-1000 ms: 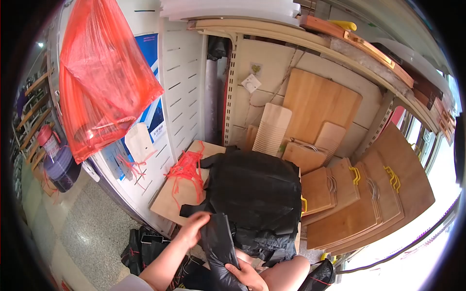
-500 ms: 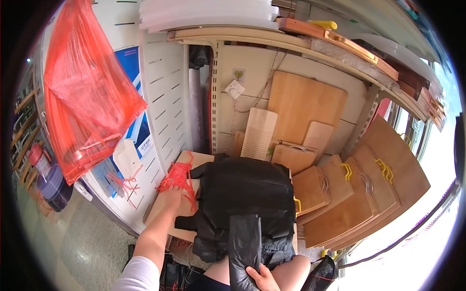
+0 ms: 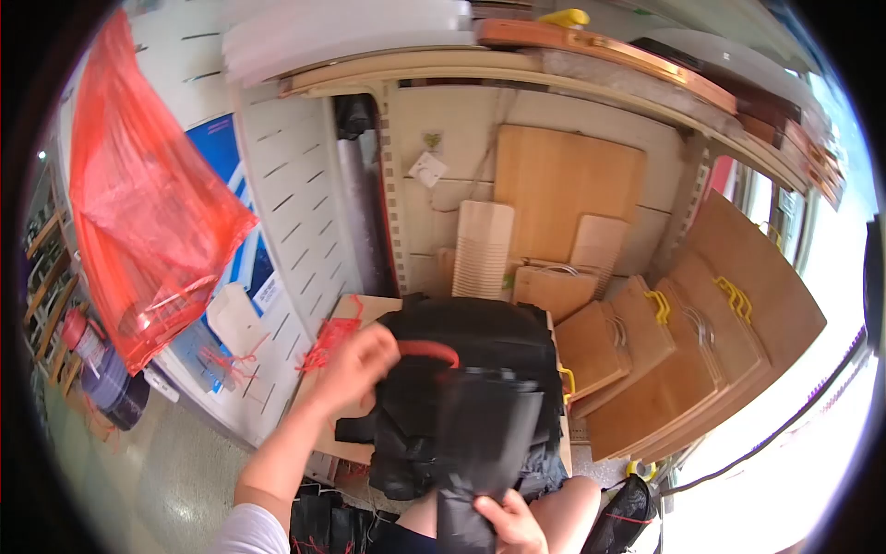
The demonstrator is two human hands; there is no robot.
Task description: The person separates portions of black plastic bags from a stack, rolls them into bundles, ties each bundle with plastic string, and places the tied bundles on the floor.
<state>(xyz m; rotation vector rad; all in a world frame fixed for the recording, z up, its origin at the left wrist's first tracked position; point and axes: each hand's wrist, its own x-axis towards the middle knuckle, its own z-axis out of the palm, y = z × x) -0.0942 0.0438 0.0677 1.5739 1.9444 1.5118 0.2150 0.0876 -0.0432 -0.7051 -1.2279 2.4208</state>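
Note:
My left hand (image 3: 360, 367) is closed on a red strip (image 3: 428, 349), which trails to the right over the stack of black bags (image 3: 461, 323). A folded black plastic bundle (image 3: 487, 425), blurred at its top, is gripped near its lower end by my right hand (image 3: 513, 523). The bundle stands upright in front of the stack. More red strips (image 3: 330, 343) lie on the wooden board (image 3: 349, 449) to the left of the stack.
A red plastic bag (image 3: 148, 203) hangs at the left. Wooden cutting boards (image 3: 660, 369) with handles lean at the right. Shelves (image 3: 415, 70) run overhead. Black bundles (image 3: 624, 517) lie on the floor beside my legs.
My left hand went to the red strips and has come back toward the bundle with one strip. My right hand still holds the bundle. The view has shifted right.

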